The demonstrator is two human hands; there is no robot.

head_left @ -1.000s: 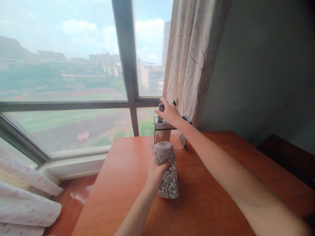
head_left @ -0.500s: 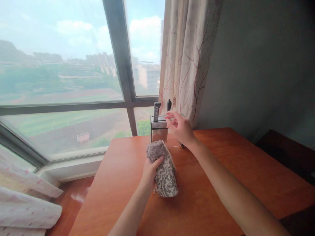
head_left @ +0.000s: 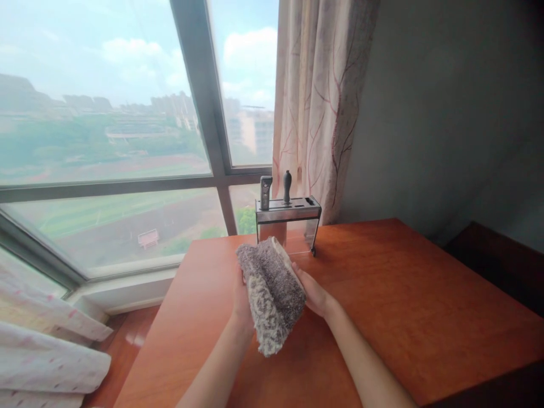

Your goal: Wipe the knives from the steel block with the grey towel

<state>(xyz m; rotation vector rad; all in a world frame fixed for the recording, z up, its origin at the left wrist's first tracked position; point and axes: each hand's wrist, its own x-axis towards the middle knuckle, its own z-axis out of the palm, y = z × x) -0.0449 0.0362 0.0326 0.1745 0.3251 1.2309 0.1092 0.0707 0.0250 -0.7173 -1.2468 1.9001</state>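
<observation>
- Since it looks like thick, fluffy fabric, the grey-and-white cloth should be pretty light and floppy, tbh. Nothing fragile about it, I'd say.
- It's bunched up between both hands, over the near part of the worktop and in front of the knife holder. Can't tell if its lower end touches the wood.
- The left hand has it by the left side, fingers mostly hidden behind the pile, so no clue how tightly they pinch.
- The right hand grips the opposite side, fingers together along the edge, tips partly out of sight.
- Best hold imo: both sides, round the thick folds. Pinch just the outer layer and the rest could sag or unfold. The rough nap shouldn't be slippery.
- Behind it, a dark flat handle and a rounded black one stick up from the holder, well clear of both hands.
</observation>
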